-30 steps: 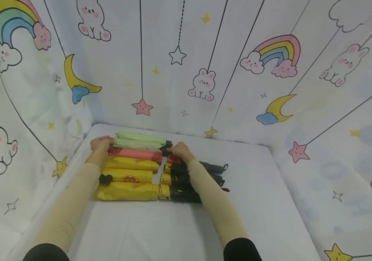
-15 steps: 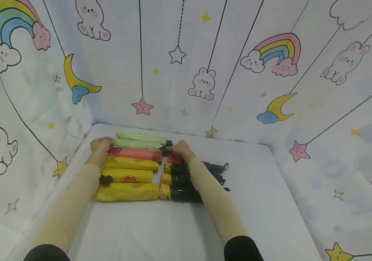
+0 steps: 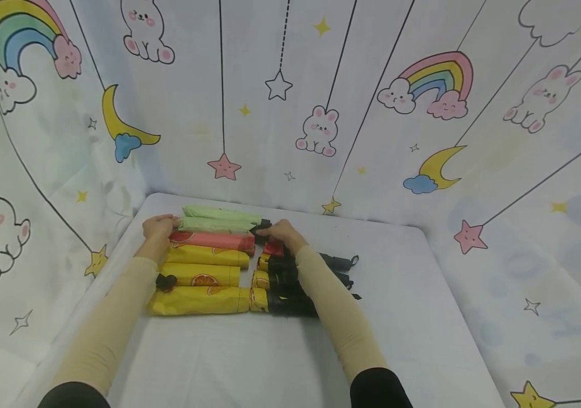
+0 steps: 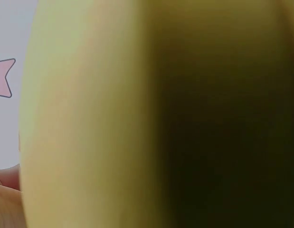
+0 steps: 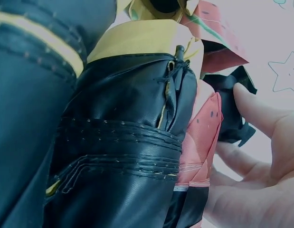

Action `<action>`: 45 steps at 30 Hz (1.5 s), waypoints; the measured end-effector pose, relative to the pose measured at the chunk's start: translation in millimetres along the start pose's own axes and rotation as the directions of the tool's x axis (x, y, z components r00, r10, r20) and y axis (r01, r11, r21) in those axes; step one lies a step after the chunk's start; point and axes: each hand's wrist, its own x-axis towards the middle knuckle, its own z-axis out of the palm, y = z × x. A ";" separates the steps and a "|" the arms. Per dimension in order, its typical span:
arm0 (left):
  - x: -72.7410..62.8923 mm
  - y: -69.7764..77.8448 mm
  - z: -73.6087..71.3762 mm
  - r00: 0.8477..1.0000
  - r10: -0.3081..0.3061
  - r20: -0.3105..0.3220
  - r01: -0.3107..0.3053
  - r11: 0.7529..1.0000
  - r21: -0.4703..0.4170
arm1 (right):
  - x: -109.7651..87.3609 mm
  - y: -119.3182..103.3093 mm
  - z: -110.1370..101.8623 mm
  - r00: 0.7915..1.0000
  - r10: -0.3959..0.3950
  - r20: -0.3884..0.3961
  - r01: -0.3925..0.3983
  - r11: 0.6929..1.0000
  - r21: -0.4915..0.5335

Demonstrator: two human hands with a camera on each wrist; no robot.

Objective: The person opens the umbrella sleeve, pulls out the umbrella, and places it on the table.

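Note:
In the head view, two light green folded fabric bundles lie side by side at the back of a double row. My left hand point(image 3: 159, 228) pinches the left end of the nearer green bundle point(image 3: 214, 225). At its other end, my right hand point(image 3: 284, 233) pinches the black tip point(image 3: 261, 228). The right wrist view shows thumb and fingers of that hand around the black fabric point(image 5: 226, 102). Just in front lies a red bundle point(image 3: 214, 242) with a fruit print. The left wrist view is mostly blocked by a blurred yellowish surface.
Three yellow bundles point(image 3: 199, 299) with orange-slice prints lie in front of the red one. To their right, yellow-and-black bundles point(image 3: 290, 303) and a red-and-black one point(image 3: 273, 248) sit partly under my right forearm. A white cloth point(image 3: 397, 317) covers the table, with printed fabric walls point(image 3: 178, 113) around it.

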 end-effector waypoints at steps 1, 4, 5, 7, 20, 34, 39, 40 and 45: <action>0.0 0.1 -0.3 1.000 -0.001 0.001 0.001 1.000 0.004 | -0.4 0.0 -0.3 1.000 -0.009 0.000 0.009 1.000 0.005; 0.1 0.3 -1.7 1.000 0.000 0.006 0.000 1.000 -0.002 | -1.7 1.8 -1.2 0.998 -0.062 -0.009 0.062 0.997 0.056; -0.2 0.6 -2.2 1.000 0.001 0.009 -0.001 1.000 -0.008 | -2.4 2.6 -1.5 0.996 -0.086 -0.008 0.086 0.993 0.079; -0.5 0.9 -2.9 1.000 0.000 0.014 0.000 1.000 -0.018 | -3.6 4.0 -1.9 0.993 -0.115 -0.019 0.117 0.984 0.137; -5.2 0.1 -3.4 1.000 -0.022 0.023 0.024 0.991 -0.133 | -6.5 3.5 -4.7 0.996 -0.078 0.052 0.044 0.880 0.474; -6.5 4.7 -3.5 0.997 -0.043 0.067 0.056 0.976 -0.209 | -7.5 2.9 -7.4 0.997 -0.033 0.076 -0.016 0.819 0.573; -7.8 4.6 -3.5 0.998 -0.033 0.055 0.044 0.976 -0.215 | -8.5 5.1 -9.4 0.995 -0.046 0.084 -0.014 0.797 0.604; -8.1 4.7 -3.3 0.998 -0.031 0.052 0.042 0.975 -0.220 | -9.0 5.3 -9.9 0.996 -0.047 0.082 -0.013 0.794 0.607; -9.9 4.9 -3.4 0.998 -0.030 0.051 0.041 0.971 -0.236 | -10.0 7.6 -12.3 0.996 -0.037 0.083 -0.021 0.797 0.604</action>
